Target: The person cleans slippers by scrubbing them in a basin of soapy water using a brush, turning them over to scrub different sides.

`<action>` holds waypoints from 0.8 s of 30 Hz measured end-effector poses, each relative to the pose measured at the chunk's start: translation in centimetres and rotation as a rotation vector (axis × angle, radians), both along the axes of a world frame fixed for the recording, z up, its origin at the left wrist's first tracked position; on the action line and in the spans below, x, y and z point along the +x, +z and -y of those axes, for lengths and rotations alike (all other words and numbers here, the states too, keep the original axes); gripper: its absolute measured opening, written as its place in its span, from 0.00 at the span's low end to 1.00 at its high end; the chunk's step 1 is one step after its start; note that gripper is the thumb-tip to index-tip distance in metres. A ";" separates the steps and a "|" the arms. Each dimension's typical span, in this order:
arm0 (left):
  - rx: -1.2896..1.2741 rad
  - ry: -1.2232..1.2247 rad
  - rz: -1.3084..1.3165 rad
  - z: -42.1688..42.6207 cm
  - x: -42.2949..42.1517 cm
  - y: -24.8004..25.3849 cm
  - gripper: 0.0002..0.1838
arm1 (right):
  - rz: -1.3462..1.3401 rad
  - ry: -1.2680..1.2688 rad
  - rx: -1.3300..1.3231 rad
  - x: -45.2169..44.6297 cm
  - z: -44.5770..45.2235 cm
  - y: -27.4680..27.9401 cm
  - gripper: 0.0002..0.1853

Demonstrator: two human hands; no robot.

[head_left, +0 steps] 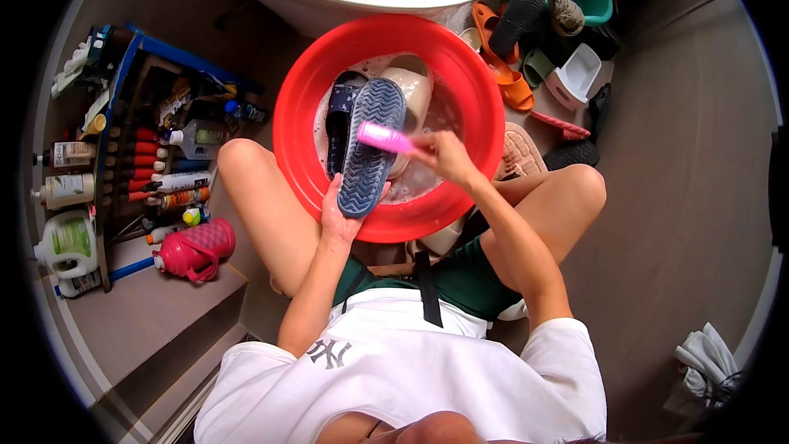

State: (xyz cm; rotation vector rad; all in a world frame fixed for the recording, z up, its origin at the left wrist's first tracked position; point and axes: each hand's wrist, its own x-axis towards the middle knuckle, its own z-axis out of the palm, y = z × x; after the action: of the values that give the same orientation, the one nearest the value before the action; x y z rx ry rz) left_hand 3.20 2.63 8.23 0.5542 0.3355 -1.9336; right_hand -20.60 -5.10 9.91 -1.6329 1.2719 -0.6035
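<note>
Sole up, a blue slipper (370, 173) is tilted over the red basin (300, 74). My left hand (337, 212) grips its near end from below, the fingers partly hidden behind it. In my right hand (448, 155) is a pink scrubbing brush (386, 137), its head lying across the ribbed sole; the bristles cannot be seen. Soapy water (440, 107) covers the bottom of the basin. A dark patterned slipper (339, 103) and a cream slipper (411, 87) rest in it, partly behind the blue one.
A white toilet (386, 4) stands just beyond the basin. To the right lie orange slippers (511, 87) and a white step stool (575, 74), with a green tub (604, 0) of clothes behind. Bottles fill a rack (123, 99) on the left, near a pink thermos (196, 251).
</note>
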 end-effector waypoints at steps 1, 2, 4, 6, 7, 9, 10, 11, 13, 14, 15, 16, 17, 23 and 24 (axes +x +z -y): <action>-0.003 0.000 -0.023 0.0 0.1 0.0 0.28 | 0.064 -0.092 0.021 -0.4 0.8 -1.1 0.19; -0.025 -0.023 -0.021 -0.1 0.2 0.2 0.27 | 0.051 -0.201 -0.006 -0.7 1.8 -2.8 0.19; -0.030 -0.035 0.012 -0.2 0.2 0.1 0.26 | -0.036 -0.382 -0.056 -1.4 3.3 -2.9 0.20; -0.027 -0.033 0.032 -0.4 0.4 -0.3 0.26 | 0.018 -0.392 0.025 -2.2 3.8 -2.9 0.21; -0.023 -0.026 0.034 -0.4 0.5 -0.7 0.26 | 0.025 -0.402 0.002 -1.9 3.5 -2.9 0.21; -0.043 -0.004 -0.041 -0.3 1.0 -1.8 0.25 | 0.033 -0.415 -0.048 -0.5 2.7 -2.9 0.20; -0.068 0.015 -0.114 -0.4 1.4 -2.4 0.25 | 0.061 -0.400 -0.057 -0.1 2.3 -2.7 0.20; -0.089 0.037 -0.185 -0.7 1.9 -3.1 0.24 | -0.012 -0.374 -0.083 0.1 1.9 -2.5 0.20; -0.034 0.078 -0.101 -0.8 1.9 -3.3 0.24 | -0.160 -0.324 -0.129 0.5 0.9 0.0 0.19; -0.006 0.094 -0.059 -0.7 1.9 -3.4 0.23 | -0.061 -0.295 -0.276 1.0 0.3 -0.6 0.17; -0.003 0.092 -0.031 -0.6 1.7 -3.3 0.23 | -0.092 -0.232 -0.288 1.1 -0.4 -0.1 0.16; 0.000 0.091 -0.001 -0.5 1.6 -2.9 0.22 | -0.122 -0.168 -0.299 1.4 -1.4 0.8 0.15; 0.003 0.090 0.030 -0.4 1.6 -2.7 0.22 | -0.151 -0.103 -0.311 1.6 -2.5 1.6 0.14; -0.026 -0.001 0.094 -0.5 1.6 -2.4 0.22 | -0.169 0.179 -0.295 2.0 -7.3 4.4 0.13; -0.024 -0.021 0.095 -0.5 1.5 -2.3 0.23 | -0.180 0.202 -0.328 2.0 -7.1 4.6 0.15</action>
State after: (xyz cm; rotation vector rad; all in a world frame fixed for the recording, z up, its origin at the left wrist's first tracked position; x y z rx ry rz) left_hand 4.73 3.08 5.97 0.6333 0.2466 -1.9215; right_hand -18.64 2.01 14.47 -2.0993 1.1575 -0.5714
